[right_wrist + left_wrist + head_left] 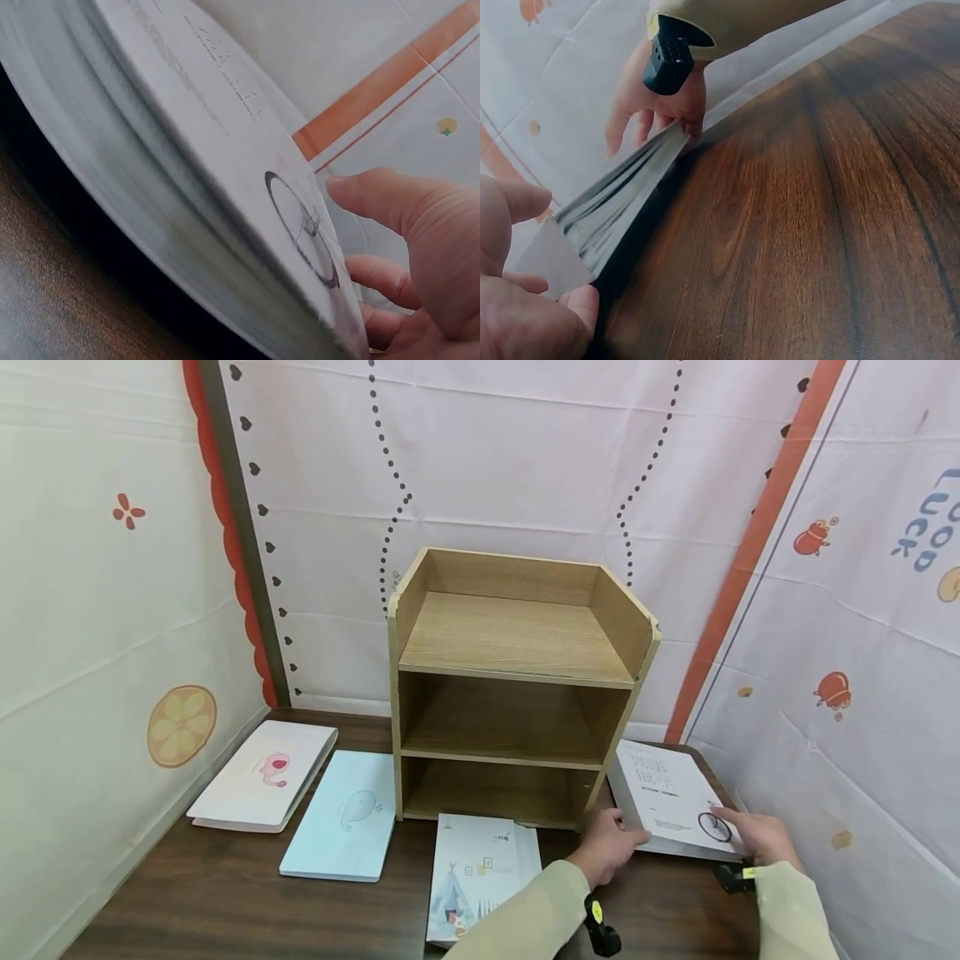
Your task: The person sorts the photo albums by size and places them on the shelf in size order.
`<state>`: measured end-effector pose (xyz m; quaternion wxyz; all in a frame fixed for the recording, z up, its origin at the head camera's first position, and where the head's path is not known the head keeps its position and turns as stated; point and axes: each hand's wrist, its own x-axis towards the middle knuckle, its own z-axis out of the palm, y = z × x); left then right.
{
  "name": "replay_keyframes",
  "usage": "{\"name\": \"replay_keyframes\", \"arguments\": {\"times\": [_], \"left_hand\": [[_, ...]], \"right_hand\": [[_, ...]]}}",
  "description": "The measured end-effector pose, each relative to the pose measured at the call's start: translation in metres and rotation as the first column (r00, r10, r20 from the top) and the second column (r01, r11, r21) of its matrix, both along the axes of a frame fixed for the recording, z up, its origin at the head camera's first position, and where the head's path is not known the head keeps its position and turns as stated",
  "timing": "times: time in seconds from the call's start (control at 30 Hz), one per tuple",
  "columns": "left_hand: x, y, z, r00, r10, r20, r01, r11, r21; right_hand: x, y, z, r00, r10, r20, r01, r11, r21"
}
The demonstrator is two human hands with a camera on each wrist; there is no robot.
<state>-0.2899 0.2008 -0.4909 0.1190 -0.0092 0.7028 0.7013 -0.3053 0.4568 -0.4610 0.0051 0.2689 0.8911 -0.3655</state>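
A thick white book (667, 793) with a bicycle-wheel drawing on its cover lies at the right of the table. My left hand (607, 847) holds its near left corner; in the left wrist view, fingertips (581, 304) sit under that corner with the thumb above. At the right edge my right hand (761, 837) grips the book, thumb by the cover and fingers lower along the side, as the right wrist view shows. The book's near edge, pages visible, stands slightly off the wood over a dark gap in the left wrist view.
A wooden shelf unit (517, 672) stands at the back centre. In front of it lies a tent-print book (468, 877), partly behind my left sleeve. To the left are a light blue whale book (341, 818) and a white elephant book (258, 772). Printed cloth walls enclose the table.
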Motion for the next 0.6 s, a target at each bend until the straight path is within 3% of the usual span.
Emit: {"name": "replay_keyframes", "arguments": {"times": [0.1,0.23,0.43,0.6], "left_hand": [[-0.003,0.000,-0.001,1.000,-0.005,0.008,0.005,1.000,-0.012],[-0.008,0.001,-0.004,1.000,-0.009,0.016,0.010,0.998,-0.054],[-0.014,0.008,-0.002,0.999,0.009,0.049,-0.001,0.987,-0.160],[-0.016,0.012,-0.001,0.995,0.047,0.087,-0.037,0.993,-0.109]], "right_hand": [[0.002,0.004,-0.003,0.999,0.030,-0.029,-0.032,0.996,-0.078],[0.004,0.010,-0.010,0.997,0.041,-0.061,-0.054,0.970,-0.237],[0.004,0.011,-0.016,0.993,-0.055,-0.103,0.018,0.943,-0.331],[0.003,0.008,-0.018,0.987,-0.094,-0.133,0.038,0.927,-0.373]]}}
